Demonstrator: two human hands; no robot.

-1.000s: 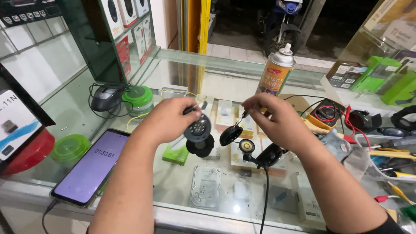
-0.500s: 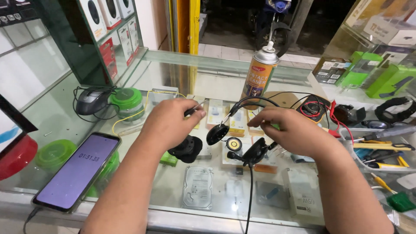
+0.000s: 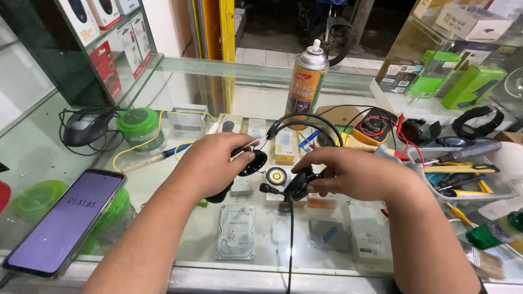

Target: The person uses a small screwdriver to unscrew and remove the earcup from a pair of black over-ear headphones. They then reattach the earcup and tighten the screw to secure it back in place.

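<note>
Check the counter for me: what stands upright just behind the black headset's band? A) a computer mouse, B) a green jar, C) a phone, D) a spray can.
D: the spray can stands upright on the glass counter right behind the headset, which the left hand and right hand hold by its earpieces.

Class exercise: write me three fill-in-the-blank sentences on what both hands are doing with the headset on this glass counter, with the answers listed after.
1. Both hands hold a black wired ______ above the glass counter.
2. The left hand grips one black ear cup together with a thin metal ______.
3. Behind the right hand stands an orange spray ______.

Missing words: headset; tool; can.
</note>
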